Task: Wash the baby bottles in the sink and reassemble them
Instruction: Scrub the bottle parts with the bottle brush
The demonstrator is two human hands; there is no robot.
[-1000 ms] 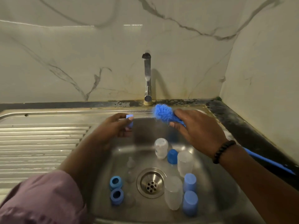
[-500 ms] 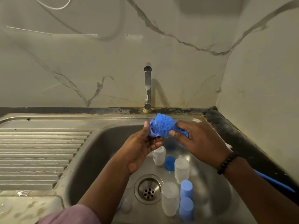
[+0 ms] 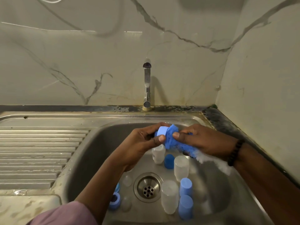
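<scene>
Gripping a small blue plastic bottle ring above the round steel drain, the left hand curls round it, while the right hand pinches the fuzzy blue brush head pressed into the ring. Around the drain, in the stainless steel sink, stand frosted translucent plastic bottles and smooth blue cylindrical caps to its right; more blue rings lie left of it, partly hidden by the left forearm. A chrome tap rises behind the drain.
</scene>
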